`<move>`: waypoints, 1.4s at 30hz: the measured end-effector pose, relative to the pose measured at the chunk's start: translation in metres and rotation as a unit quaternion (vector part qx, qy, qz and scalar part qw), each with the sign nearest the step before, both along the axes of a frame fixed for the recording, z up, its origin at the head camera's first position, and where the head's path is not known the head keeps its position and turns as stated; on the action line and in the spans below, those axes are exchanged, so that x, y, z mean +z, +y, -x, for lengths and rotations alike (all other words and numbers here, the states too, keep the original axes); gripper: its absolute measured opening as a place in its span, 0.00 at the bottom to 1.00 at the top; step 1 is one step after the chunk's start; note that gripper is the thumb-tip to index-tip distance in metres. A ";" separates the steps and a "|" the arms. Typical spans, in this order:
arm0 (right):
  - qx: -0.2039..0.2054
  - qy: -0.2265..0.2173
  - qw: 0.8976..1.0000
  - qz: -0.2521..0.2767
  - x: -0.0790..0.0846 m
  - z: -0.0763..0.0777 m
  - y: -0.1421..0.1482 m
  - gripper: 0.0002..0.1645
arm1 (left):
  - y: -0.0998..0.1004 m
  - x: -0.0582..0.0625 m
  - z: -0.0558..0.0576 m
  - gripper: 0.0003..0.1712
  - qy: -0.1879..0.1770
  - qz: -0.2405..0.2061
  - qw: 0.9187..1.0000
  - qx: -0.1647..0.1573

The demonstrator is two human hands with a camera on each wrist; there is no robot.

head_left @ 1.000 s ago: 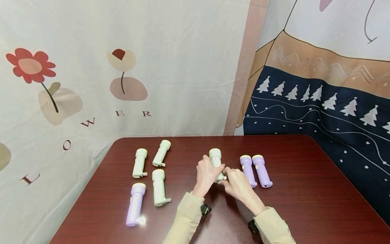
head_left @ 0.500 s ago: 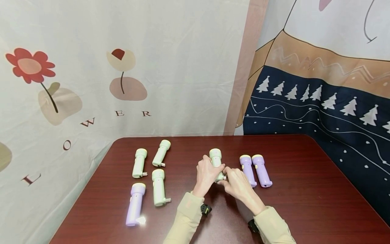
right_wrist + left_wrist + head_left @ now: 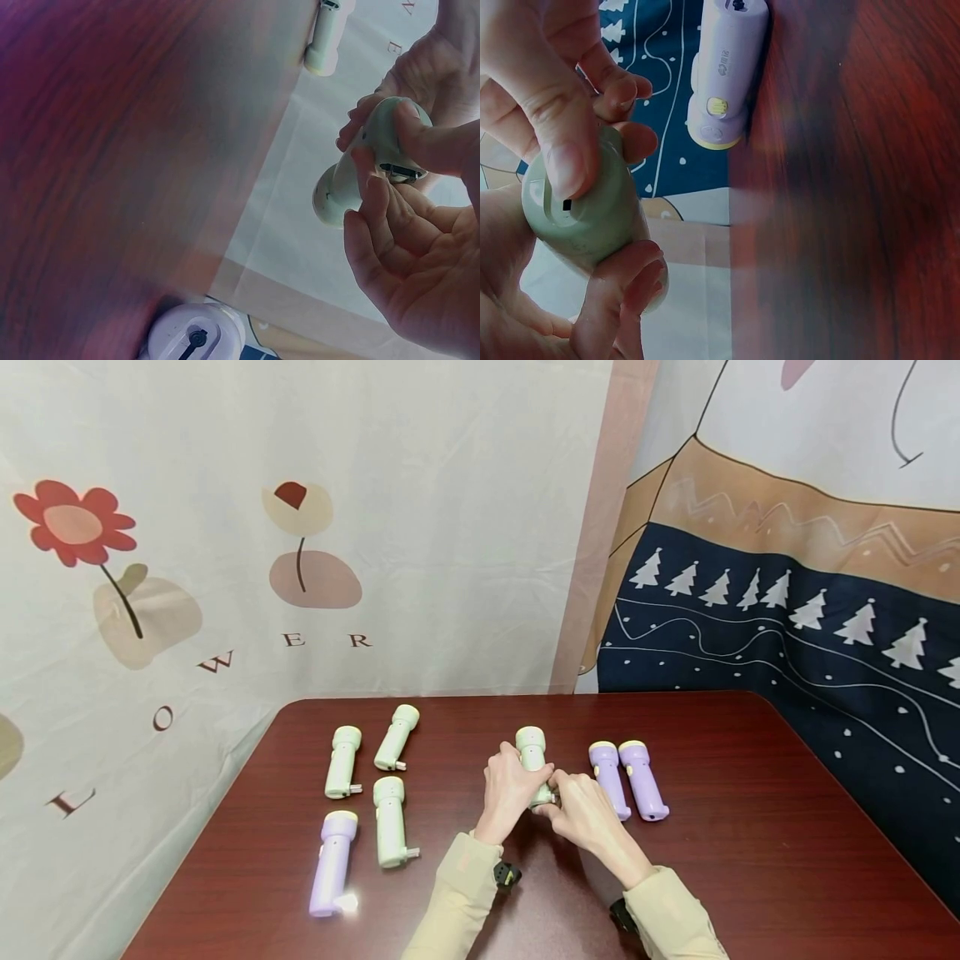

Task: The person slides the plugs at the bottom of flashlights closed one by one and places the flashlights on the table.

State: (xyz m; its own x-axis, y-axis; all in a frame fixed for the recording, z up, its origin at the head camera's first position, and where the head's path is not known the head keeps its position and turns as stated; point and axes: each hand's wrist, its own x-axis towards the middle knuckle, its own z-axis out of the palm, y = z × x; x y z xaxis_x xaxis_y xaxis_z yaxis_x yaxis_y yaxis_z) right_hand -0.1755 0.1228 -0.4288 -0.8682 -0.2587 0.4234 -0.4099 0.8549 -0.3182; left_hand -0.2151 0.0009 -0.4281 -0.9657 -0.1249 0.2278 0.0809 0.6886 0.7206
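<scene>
A light green flashlight [image 3: 531, 742] is held between both hands, its round head pointing away from me in the head view. My left hand [image 3: 506, 789] grips the body from the left, fingers curled round it. From the right, my right hand [image 3: 587, 812] pinches the tail end. In the left wrist view the right thumb presses the flashlight's end face [image 3: 604, 202], beside a small dark slot. The right wrist view shows a dark recess [image 3: 401, 172] at the tail, with right fingers close under it. Fingers hide much of the body.
Two purple flashlights [image 3: 643, 781] lie side by side right of the hands. On the left lie several green flashlights [image 3: 391, 822] with plug prongs folded out, and a purple flashlight [image 3: 334, 864]. Curtains hang behind the dark red wooden table [image 3: 757, 877].
Both hands stay in nearly the same place on the green flashlight. The pale plug tip beside the right fingers shows less now. The other flashlights have not moved.
</scene>
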 end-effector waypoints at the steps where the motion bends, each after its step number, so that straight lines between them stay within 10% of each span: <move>1: 0.000 0.000 1.000 -0.001 0.000 0.000 0.000 0.19 | 0.000 0.000 0.000 0.26 0.000 0.000 1.000 0.000; 42: 0.017 -0.055 0.998 -0.023 -0.005 0.007 0.017 0.24 | -0.006 -0.003 0.003 0.26 -0.051 -0.046 0.997 -0.025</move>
